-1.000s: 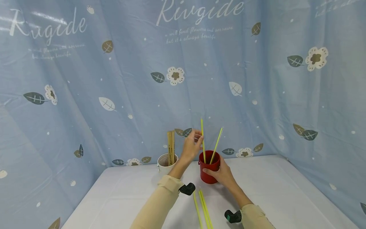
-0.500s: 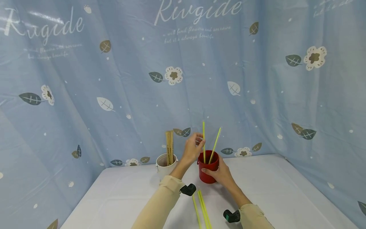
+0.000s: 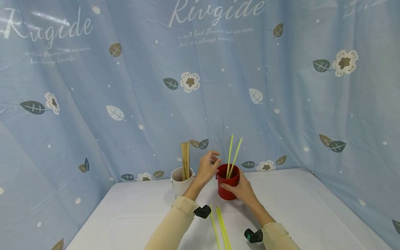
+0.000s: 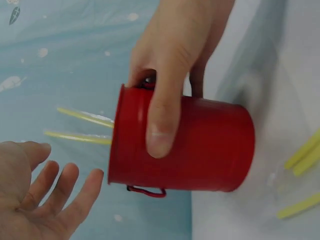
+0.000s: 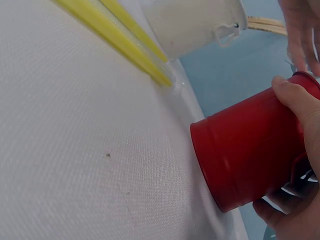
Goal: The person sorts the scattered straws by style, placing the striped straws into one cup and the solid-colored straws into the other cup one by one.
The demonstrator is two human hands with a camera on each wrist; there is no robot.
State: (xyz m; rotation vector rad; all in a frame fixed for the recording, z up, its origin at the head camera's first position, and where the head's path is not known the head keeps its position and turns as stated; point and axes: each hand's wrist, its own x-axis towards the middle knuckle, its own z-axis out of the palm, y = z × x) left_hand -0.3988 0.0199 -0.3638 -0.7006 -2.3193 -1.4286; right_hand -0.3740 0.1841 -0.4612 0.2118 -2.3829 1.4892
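Now that the left hand [image 3: 208,168] has let go, its fingers loose, the left straw [image 3: 230,156] leans rightward in the red bucket [image 3: 225,181], lower centre of the frame, which the right hand [image 3: 243,190] grips.

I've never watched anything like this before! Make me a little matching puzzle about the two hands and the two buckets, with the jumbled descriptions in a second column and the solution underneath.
Column one
1. Red bucket
2. Left hand
3. White bucket
4. Right hand

Column two
A. Gripping the red bucket's side
B. Tan sticks poking up out of it
C. Holding nothing, near the red bucket's rim
D. Two yellow sticks poking up out of it

Right pairs
1-D, 2-C, 3-B, 4-A
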